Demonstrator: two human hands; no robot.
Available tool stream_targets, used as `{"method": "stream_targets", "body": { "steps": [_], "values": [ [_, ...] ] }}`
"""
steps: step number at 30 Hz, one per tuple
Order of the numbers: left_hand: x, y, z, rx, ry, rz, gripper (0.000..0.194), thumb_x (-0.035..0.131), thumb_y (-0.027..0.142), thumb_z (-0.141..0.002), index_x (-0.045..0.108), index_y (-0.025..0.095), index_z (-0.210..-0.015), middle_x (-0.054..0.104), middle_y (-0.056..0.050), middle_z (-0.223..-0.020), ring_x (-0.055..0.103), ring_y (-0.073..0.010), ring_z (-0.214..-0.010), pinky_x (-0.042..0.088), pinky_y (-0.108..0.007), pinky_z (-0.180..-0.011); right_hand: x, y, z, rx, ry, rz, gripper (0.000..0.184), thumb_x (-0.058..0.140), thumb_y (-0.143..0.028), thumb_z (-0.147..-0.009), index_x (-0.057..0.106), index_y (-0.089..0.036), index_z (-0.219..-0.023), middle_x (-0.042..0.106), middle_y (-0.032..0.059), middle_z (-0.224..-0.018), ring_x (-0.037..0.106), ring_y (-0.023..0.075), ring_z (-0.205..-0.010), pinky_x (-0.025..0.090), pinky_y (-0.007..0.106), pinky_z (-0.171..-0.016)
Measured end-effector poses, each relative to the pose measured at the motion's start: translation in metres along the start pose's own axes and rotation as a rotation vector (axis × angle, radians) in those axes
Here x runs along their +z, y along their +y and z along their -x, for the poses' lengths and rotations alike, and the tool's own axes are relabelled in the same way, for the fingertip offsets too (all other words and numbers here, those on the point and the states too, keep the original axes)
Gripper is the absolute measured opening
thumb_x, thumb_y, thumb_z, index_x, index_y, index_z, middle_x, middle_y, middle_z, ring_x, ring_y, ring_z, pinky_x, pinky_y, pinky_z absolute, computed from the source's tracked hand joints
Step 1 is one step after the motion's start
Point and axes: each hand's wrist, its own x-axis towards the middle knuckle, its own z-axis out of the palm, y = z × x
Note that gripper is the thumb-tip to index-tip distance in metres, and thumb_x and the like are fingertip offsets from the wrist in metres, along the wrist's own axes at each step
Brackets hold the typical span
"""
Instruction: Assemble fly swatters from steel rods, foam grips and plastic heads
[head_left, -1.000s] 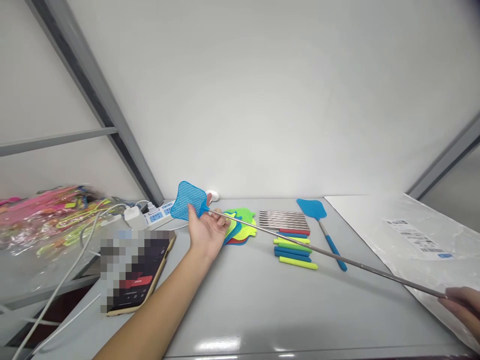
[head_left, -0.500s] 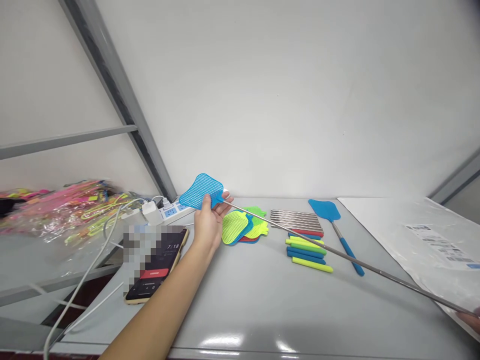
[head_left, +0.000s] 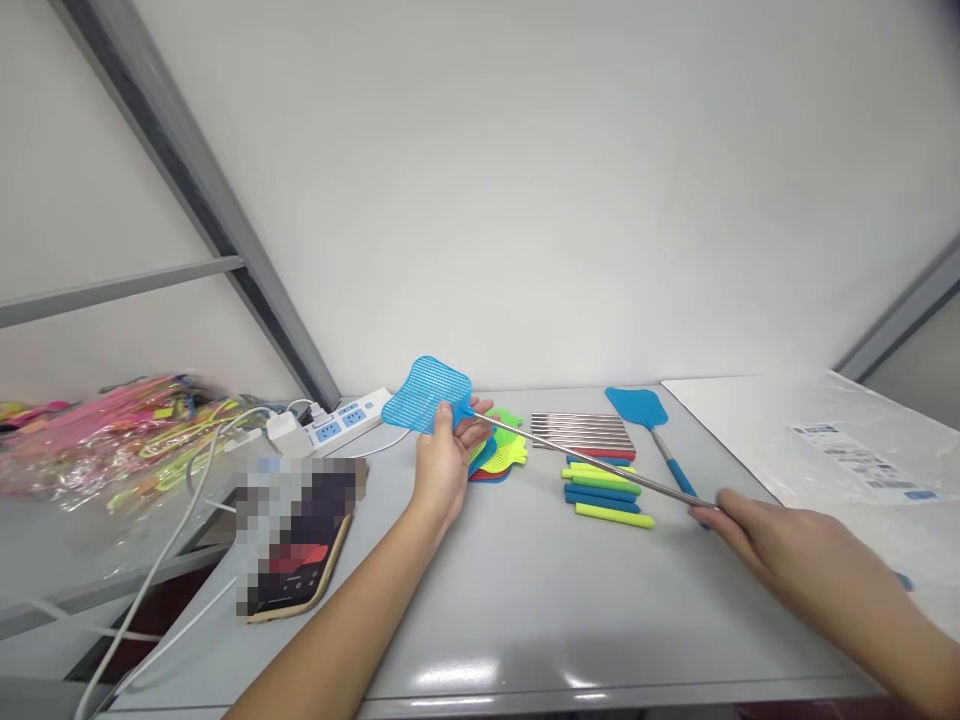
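Observation:
A long blue fly swatter [head_left: 429,392] slants across the view, with a mesh head and a thin metal rod. My left hand [head_left: 444,455] is closed on the neck of its head, thumb on top. Farther down, the rod passes into my right hand [head_left: 757,525], whose fingers are wrapped round it. A small blue tip [head_left: 905,580] shows past my right forearm, in line with the rod. Behind my left hand lies a pile of swatter heads [head_left: 504,455] in green, yellow, blue and red, partly hidden.
Metal rods [head_left: 581,430] lie in a row behind coloured handle grips [head_left: 607,492]. A second blue swatter [head_left: 637,405] rests to their right, near a white plastic bag [head_left: 795,460]. Leftward are a phone [head_left: 307,580], a power strip [head_left: 352,425], cables and bagged colourful items [head_left: 150,430].
My right hand has come in from the right edge and now grips the rod nearer the middle. The visible rod between my hands is shorter. The swatter head has shifted slightly right.

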Motion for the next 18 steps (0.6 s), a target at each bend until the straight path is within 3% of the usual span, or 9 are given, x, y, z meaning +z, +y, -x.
{"method": "stream_targets", "body": {
  "steps": [5,10,14,18],
  "values": [
    [0.019,-0.017,0.021,-0.02,-0.076,-0.034,0.038,0.054,0.049,-0.09,0.064,0.014,-0.103,0.073,-0.013,-0.102,0.072,-0.0193,-0.08,0.054,-0.032,-0.077,-0.011,-0.066,-0.037,-0.054,-0.121,0.174,0.046,0.027,-0.056,-0.098,0.055,-0.022,-0.083,0.067,0.0061,-0.063,0.062,0.0244,-0.053,0.019,0.029,-0.048],
    [0.026,-0.024,0.031,-0.042,-0.211,-0.066,0.044,0.051,0.054,-0.091,0.061,0.016,-0.111,0.073,-0.014,-0.105,0.073,-0.0225,-0.082,0.055,-0.036,-0.079,-0.009,-0.12,-0.079,-0.134,-0.11,0.0,0.052,0.021,-0.054,-0.1,0.058,-0.019,-0.089,0.07,0.0096,-0.071,0.066,0.0245,-0.061,0.025,0.029,-0.05],
    [0.023,-0.015,0.021,0.016,-0.128,-0.045,0.04,0.053,0.051,-0.09,0.062,0.015,-0.106,0.072,-0.013,-0.104,0.072,-0.0236,-0.089,0.055,-0.035,-0.079,-0.008,-0.141,-0.102,-0.161,-0.083,-0.057,0.053,0.02,-0.055,-0.1,0.058,-0.02,-0.09,0.069,0.0075,-0.072,0.065,0.0223,-0.064,0.026,0.027,-0.052],
    [0.014,0.006,0.004,0.093,-0.025,0.001,0.033,0.054,0.043,-0.091,0.063,0.012,-0.099,0.073,-0.013,-0.099,0.072,-0.0235,-0.088,0.054,-0.038,-0.085,-0.01,-0.139,-0.109,-0.233,-0.047,-0.165,0.042,0.024,-0.051,-0.101,0.052,-0.023,-0.089,0.067,0.0014,-0.078,0.06,0.0167,-0.066,0.025,0.026,-0.053]
  ]
}}
